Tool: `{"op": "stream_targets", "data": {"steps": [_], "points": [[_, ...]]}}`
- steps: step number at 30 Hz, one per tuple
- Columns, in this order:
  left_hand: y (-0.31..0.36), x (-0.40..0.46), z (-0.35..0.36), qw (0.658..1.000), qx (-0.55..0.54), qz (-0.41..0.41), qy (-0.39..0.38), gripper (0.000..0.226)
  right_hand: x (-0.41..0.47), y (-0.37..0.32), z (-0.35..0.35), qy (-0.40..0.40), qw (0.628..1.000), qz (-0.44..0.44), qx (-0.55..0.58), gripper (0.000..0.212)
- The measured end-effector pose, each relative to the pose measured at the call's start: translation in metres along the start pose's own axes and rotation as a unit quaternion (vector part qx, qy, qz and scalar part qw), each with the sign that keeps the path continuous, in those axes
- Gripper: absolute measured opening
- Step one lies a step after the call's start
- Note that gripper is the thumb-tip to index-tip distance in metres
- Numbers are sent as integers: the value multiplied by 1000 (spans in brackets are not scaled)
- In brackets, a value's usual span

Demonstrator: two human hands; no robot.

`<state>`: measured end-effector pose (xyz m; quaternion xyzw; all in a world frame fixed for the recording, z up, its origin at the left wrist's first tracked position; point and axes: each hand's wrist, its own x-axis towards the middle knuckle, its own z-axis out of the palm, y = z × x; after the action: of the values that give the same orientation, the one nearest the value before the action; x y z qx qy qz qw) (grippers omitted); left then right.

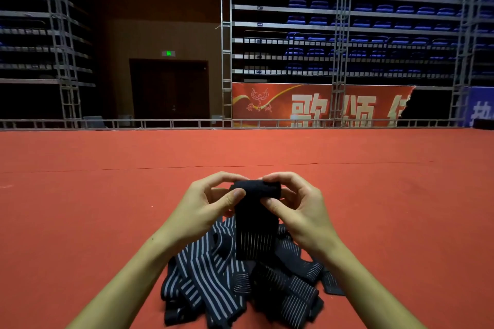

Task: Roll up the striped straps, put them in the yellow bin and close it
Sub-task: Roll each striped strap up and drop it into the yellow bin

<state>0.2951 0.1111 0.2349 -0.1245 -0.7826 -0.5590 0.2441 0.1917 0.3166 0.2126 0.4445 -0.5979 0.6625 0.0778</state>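
Observation:
A black strap with thin white stripes hangs from both my hands, its top end turned into a small roll. My left hand pinches the roll's left end between thumb and curled fingers. My right hand pinches the right end the same way. Below them a loose pile of several striped straps lies on the red carpet. The hanging strap's lower end reaches into that pile. No yellow bin is in view.
The red carpet stretches wide to both sides and ahead. A low metal truss rail borders its far edge. Behind stand folded blue seating tiers, a red banner and a dark double door.

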Motion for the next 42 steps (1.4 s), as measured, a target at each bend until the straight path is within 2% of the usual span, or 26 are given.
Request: {"op": "stream_targets", "data": {"steps": [7,13,18,21,29,33,37,42], "points": [[-1,0,-2,999,18,31,14,29,-3,1,-3,-15,999,42,13,39],[-1,0,-1,998,36,59,13,27,-2,-1,-6,-31,998,45,-32,20],[1,0,3,1000,13,24,6,34,-2,-1,-8,-21,999,32,-9,24],[3,2,4,1000,26,3,0,26,-3,-2,-7,-20,999,28,-10,28],[-2,3,4,998,52,25,31,25,-6,1,-5,-39,998,47,-15,39],[-5,1,4,997,60,32,48,26,-6,1,-7,-36,996,72,-37,32],[-6,1,4,995,66,48,57,28,-4,0,-7,-42,994,56,-84,27],[-6,3,2,998,51,25,32,30,-1,-2,-8,-31,996,29,-79,29]]}}
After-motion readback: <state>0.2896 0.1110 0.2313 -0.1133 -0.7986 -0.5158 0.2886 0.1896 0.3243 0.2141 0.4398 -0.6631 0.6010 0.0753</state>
